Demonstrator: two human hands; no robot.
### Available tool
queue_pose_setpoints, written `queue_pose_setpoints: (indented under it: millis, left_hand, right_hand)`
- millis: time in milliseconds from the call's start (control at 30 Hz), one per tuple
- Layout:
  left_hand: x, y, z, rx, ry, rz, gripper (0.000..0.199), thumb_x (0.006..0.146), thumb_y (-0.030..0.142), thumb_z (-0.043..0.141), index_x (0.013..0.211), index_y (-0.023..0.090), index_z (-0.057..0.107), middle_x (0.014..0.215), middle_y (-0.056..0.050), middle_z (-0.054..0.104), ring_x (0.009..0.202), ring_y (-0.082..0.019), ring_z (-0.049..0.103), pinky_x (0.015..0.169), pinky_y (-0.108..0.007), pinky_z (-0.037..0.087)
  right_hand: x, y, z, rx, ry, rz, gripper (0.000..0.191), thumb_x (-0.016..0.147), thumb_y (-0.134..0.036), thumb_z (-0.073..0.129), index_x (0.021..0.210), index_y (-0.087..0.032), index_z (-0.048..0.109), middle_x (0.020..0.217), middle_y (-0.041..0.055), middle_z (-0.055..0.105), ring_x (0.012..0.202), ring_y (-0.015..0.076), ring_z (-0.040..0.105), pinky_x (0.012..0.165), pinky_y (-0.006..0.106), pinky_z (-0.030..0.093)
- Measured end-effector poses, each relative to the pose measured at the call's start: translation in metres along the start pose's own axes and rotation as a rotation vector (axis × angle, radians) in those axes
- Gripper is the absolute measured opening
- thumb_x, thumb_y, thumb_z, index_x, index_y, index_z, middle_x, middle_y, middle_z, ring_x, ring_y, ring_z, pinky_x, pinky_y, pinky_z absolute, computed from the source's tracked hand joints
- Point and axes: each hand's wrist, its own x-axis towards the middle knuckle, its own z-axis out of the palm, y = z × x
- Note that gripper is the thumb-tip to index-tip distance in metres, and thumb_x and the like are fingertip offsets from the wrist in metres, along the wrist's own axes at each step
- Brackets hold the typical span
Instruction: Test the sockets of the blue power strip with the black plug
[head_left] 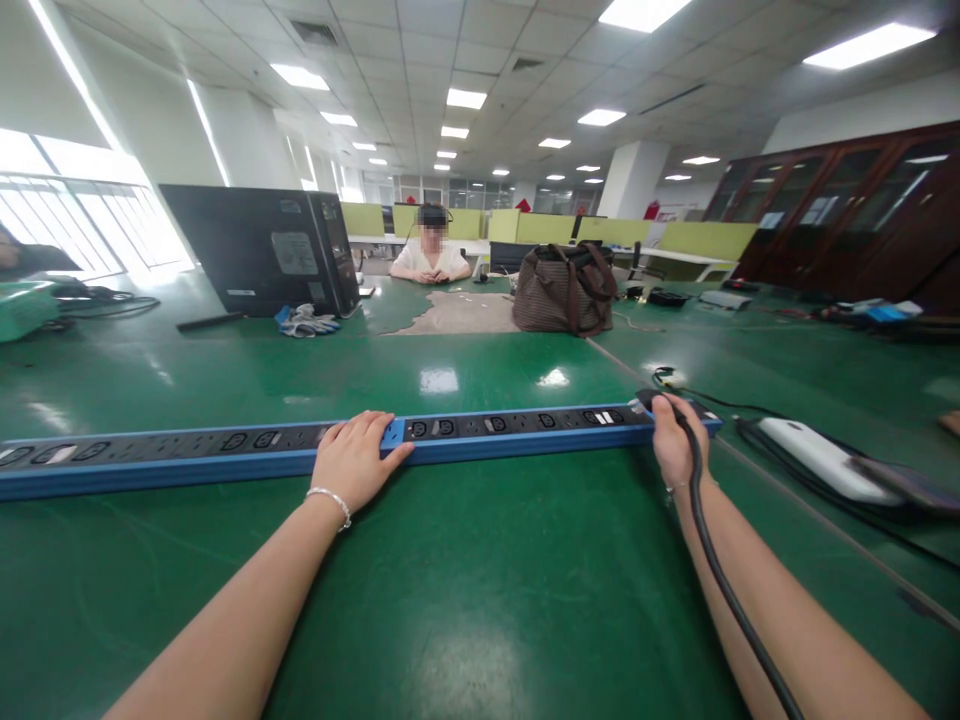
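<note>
A long blue power strip (480, 446) with a black socket face lies across the green table. My left hand (356, 455) rests over its middle, fingers closed across the top and thumb stretched right along the near edge, gripping it beside a blue socket section. At the strip's right end, my right hand (673, 440) is closed around a black power plug (646, 399). The plug's tip is at the socket face; whether it sits in a socket is hidden. From that hand a thick black cable (712, 560) runs down along my forearm.
Right of the strip lies a white device (821, 458) among black cables. Farther back are a brown bag (559, 290), a pair of gloves (306, 321) and a black computer case (270, 250). Another person (430, 255) sits across the green table (465, 580).
</note>
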Motion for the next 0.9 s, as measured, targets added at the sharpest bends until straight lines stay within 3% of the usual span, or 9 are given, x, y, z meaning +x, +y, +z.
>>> queue_pose_setpoints:
  millis: [367, 533, 733, 900]
  left_hand:
    - [0.000, 0.000, -0.001, 0.010, -0.015, -0.002, 0.056, 0.084, 0.057, 0.035, 0.123, 0.019, 0.051, 0.127, -0.009, 0.056, 0.118, -0.024, 0.048, 0.100, -0.041, 0.030]
    - [0.000, 0.000, -0.001, 0.014, -0.025, -0.003, 0.056, 0.084, 0.057, 0.035, 0.123, 0.020, 0.051, 0.128, -0.009, 0.055, 0.118, -0.024, 0.048, 0.100, -0.041, 0.031]
    - [0.000, 0.000, -0.001, -0.007, -0.027, -0.007, 0.056, 0.084, 0.058, 0.035, 0.123, 0.021, 0.051, 0.128, -0.009, 0.055, 0.118, -0.024, 0.048, 0.101, -0.042, 0.030]
    - [0.000, -0.001, 0.000, -0.006, -0.019, -0.002, 0.055, 0.084, 0.058, 0.035, 0.122, 0.021, 0.051, 0.128, -0.008, 0.055, 0.118, -0.024, 0.049, 0.100, -0.042, 0.030]
  right_hand:
    - [-0.011, -0.005, 0.006, -0.134, -0.235, -0.094, 0.044, 0.078, -0.055, 0.045, 0.100, -0.021, 0.063, 0.097, 0.0076, 0.066, 0.092, 0.0242, 0.059, 0.087, 0.041, 0.043]
    - [-0.007, -0.003, 0.000, -0.152, -0.152, -0.094, 0.041, 0.080, -0.053, 0.044, 0.100, -0.022, 0.062, 0.095, 0.0063, 0.066, 0.089, 0.0229, 0.059, 0.087, 0.040, 0.043]
    - [0.009, 0.027, -0.011, -0.104, -0.063, -0.065, 0.048, 0.079, -0.057, 0.043, 0.102, -0.019, 0.061, 0.099, 0.0089, 0.065, 0.092, 0.0230, 0.058, 0.089, 0.041, 0.042]
    - [0.012, 0.039, -0.009, -0.081, -0.096, -0.054, 0.047, 0.078, -0.057, 0.045, 0.099, -0.019, 0.062, 0.100, 0.0088, 0.065, 0.095, 0.0230, 0.058, 0.092, 0.042, 0.041]
